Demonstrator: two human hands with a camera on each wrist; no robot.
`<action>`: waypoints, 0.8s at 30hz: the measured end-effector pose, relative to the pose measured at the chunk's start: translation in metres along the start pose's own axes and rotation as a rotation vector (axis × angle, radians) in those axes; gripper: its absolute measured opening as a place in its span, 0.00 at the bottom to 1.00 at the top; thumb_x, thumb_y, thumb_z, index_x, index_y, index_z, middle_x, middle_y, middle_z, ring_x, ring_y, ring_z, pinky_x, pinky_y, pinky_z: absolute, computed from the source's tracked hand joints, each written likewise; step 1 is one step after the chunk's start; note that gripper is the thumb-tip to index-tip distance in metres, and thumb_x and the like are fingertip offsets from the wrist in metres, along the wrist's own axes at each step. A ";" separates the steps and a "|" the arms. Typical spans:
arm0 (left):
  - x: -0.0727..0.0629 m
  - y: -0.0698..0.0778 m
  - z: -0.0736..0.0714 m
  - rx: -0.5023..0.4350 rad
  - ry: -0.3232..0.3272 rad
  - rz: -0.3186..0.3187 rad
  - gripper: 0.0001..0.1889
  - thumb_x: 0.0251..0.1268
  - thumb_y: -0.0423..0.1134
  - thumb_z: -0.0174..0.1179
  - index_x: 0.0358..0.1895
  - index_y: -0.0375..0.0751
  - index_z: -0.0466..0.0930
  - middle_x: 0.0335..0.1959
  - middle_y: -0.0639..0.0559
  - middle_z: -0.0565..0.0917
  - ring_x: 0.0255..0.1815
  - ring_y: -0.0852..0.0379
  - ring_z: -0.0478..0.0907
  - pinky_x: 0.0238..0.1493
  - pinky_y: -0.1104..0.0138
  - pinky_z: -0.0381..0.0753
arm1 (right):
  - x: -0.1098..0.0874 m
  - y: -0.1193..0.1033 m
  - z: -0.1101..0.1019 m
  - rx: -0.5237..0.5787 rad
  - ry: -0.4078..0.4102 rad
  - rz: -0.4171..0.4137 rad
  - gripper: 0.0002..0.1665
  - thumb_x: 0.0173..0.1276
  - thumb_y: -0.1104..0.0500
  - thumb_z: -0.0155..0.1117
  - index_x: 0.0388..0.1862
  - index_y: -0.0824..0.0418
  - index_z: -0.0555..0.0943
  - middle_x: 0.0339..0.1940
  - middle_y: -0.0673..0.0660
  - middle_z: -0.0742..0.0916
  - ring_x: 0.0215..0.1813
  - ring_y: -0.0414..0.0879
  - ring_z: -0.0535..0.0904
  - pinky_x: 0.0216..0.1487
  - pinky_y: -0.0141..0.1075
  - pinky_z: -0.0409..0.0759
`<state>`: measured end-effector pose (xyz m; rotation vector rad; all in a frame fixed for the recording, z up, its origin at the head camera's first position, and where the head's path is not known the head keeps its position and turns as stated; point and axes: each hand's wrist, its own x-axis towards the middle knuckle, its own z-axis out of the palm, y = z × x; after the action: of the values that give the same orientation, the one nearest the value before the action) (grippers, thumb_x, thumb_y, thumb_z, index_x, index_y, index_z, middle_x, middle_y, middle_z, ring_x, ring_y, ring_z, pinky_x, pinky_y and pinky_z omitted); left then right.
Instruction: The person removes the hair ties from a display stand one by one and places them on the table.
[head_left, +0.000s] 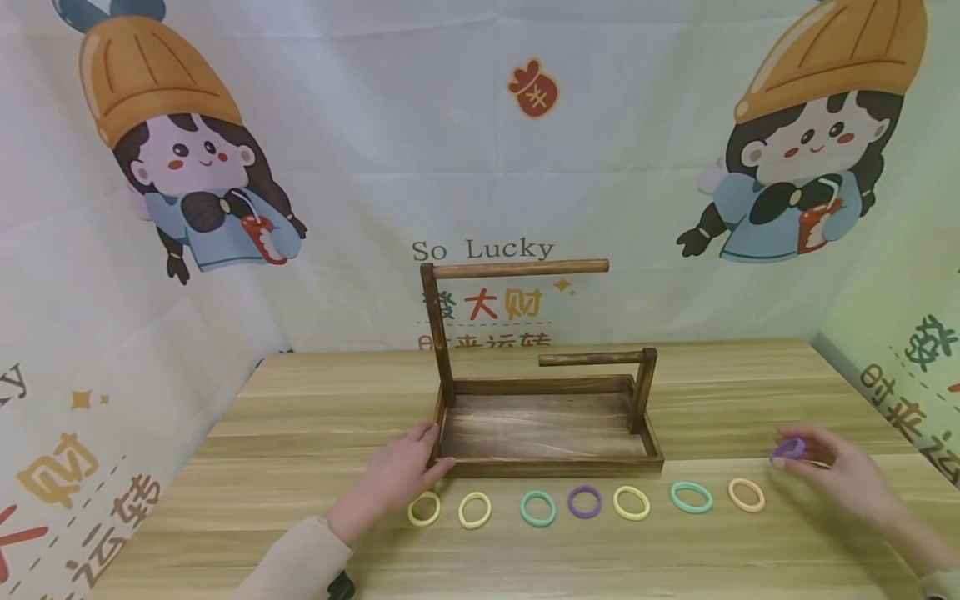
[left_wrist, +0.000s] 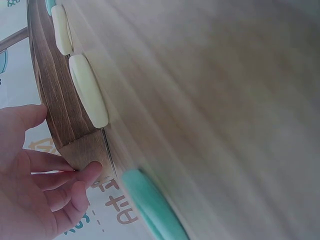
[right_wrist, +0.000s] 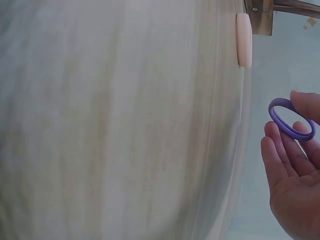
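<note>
My right hand (head_left: 840,471) pinches a purple ring (right_wrist: 276,111) between thumb and fingers, held up at the right of the table. At the left end of a dark wooden tray rack (head_left: 551,468), my left hand (head_left: 392,473) grips the corner. Its thumb lies at the front wall and its fingers at the end in the left wrist view. Two uprights on the rack carry horizontal bars, a tall upper bar (head_left: 525,268) and a lower bar (head_left: 588,359). Close below the left hand lies a yellow ring (head_left: 424,522).
Several rings lie in a row before the rack: another yellow ring (head_left: 475,524), a green ring (head_left: 524,508), a second purple ring (head_left: 572,510), a third yellow ring (head_left: 647,510), a second green ring (head_left: 692,510) and a peach ring (head_left: 746,510). Printed cloth (head_left: 360,167) hangs behind the table.
</note>
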<state>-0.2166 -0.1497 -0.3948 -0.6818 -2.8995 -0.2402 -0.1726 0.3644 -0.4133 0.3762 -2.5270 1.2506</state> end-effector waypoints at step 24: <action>0.000 0.000 0.001 0.001 -0.003 -0.003 0.32 0.60 0.51 0.53 0.56 0.23 0.65 0.55 0.32 0.68 0.52 0.38 0.68 0.45 0.52 0.73 | -0.006 0.004 -0.002 -0.205 -0.205 0.067 0.27 0.54 0.58 0.65 0.50 0.72 0.72 0.43 0.65 0.79 0.42 0.28 0.67 0.41 0.57 0.68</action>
<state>-0.2166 -0.1496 -0.3956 -0.6778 -2.9041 -0.2378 -0.1680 0.3686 -0.4176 0.3922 -2.8317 1.0073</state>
